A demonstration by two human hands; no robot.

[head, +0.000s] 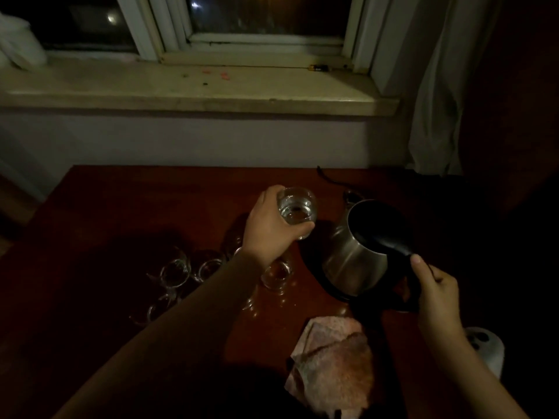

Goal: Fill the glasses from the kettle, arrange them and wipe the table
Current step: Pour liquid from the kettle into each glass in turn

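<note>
My left hand (270, 229) grips a clear glass (298, 208) holding water, lifted above the dark red table (121, 213). To its right a steel kettle (360, 255) with its lid open sits on a black base (338, 293), its spout pointing toward the glass. My right hand (437, 291) is closed around the kettle's black handle. Several empty glasses (175, 272) stand on the table under and left of my left forearm; one glass (276, 275) stands just below the held one. A folded pinkish cloth (332, 370) lies near the table's front edge.
A black cord (329, 178) runs from the kettle base to the table's far edge. A window sill (196, 86) and wall lie behind the table, a pale curtain (438, 101) hangs at the right. A white object (484, 347) sits low at the right.
</note>
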